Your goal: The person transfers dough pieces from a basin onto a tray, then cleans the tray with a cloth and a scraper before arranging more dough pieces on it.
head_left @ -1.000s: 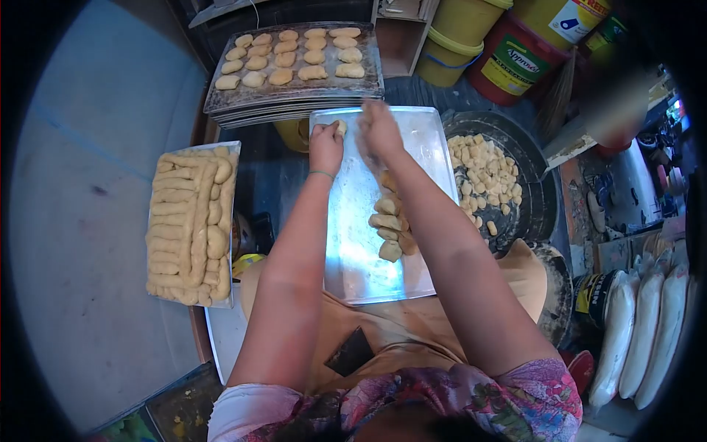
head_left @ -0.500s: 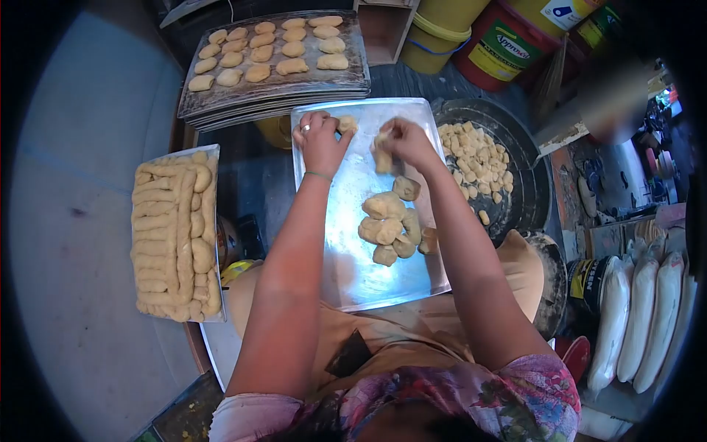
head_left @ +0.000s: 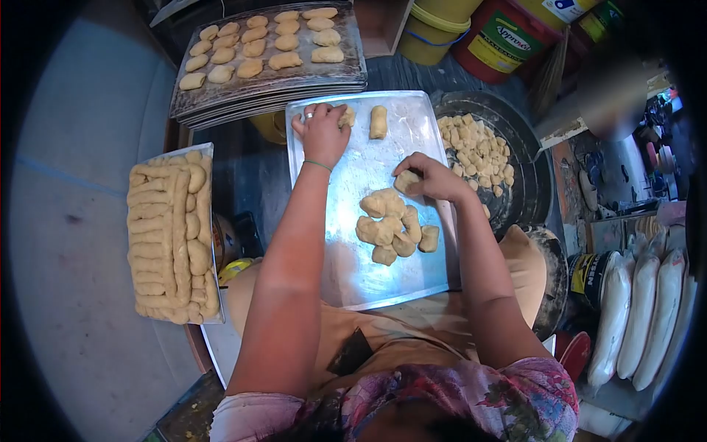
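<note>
A silver metal tray (head_left: 346, 280) lies across my lap. At its upper left, my left hand (head_left: 322, 132) has its fingers closed on a small dough piece (head_left: 349, 118). An oblong dough piece (head_left: 378, 122) lies by itself near the tray's top edge. My right hand (head_left: 434, 179) grips another dough piece (head_left: 406, 182) on the right side of the tray. Just below it sits a cluster of several dough lumps (head_left: 384, 230), with a separate piece (head_left: 428, 239) at the cluster's right.
Behind the tray is a stack of baking trays (head_left: 272, 92) bearing dough pieces. A tray of long dough rolls (head_left: 171, 237) stands at left. On the right, a round dark pan (head_left: 532, 184) holds many small dough pieces, with buckets (head_left: 495, 44) behind.
My right hand has let go of the oblong piece near the tray's top, moved down and toward me, and taken hold of a piece above the cluster. My left hand has stayed nearly in place.
</note>
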The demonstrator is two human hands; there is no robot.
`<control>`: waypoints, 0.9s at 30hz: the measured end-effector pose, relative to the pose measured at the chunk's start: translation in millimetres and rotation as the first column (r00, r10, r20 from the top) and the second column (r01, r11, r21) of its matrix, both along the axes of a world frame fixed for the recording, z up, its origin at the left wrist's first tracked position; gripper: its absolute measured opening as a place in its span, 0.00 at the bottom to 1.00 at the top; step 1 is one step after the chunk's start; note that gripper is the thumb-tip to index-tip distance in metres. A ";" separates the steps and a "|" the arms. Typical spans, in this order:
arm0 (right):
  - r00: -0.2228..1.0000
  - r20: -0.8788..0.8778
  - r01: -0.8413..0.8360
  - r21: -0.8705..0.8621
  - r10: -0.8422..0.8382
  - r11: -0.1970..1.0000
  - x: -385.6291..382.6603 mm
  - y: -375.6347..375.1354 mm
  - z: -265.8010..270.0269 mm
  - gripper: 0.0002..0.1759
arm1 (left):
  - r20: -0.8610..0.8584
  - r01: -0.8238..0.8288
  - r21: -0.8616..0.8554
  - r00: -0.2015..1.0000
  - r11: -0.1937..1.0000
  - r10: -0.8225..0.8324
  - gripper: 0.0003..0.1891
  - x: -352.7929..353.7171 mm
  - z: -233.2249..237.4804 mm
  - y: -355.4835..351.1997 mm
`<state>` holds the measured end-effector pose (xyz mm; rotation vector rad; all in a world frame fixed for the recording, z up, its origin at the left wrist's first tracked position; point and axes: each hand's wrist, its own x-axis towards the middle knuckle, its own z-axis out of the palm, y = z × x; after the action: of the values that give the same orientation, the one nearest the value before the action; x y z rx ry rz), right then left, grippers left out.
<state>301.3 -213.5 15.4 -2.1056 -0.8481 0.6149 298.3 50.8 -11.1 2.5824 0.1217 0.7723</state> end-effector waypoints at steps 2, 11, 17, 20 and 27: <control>0.965 -0.182 0.210 0.099 -0.190 0.973 15.0 2.9 -4.2 0.22 | -0.024 0.000 0.040 1.000 0.999 0.001 0.16 6.0 -6.2 4.7; 0.621 0.473 0.534 0.328 -0.625 0.779 90.3 45.0 -52.6 0.26 | -0.023 0.250 0.176 0.968 0.952 -0.250 0.16 4.6 11.4 -26.5; 0.597 0.437 0.521 0.427 -0.673 0.739 70.5 53.1 -41.0 0.22 | -0.064 0.247 0.247 0.969 0.937 -0.238 0.12 12.3 -14.1 -40.4; 0.625 0.421 0.497 0.435 -0.658 0.751 74.3 49.8 -47.6 0.21 | -0.025 0.166 0.302 0.986 0.939 -0.166 0.12 16.8 -14.4 -49.4; 0.612 0.493 0.400 0.482 -0.619 0.780 78.8 50.0 -58.6 0.21 | -0.005 0.125 0.228 0.992 0.966 -0.127 0.13 19.4 -0.7 -55.9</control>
<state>380.1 -163.6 -43.3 -2.0977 -0.5558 -0.5669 317.7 -5.1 -11.8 2.7687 -0.1416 0.7923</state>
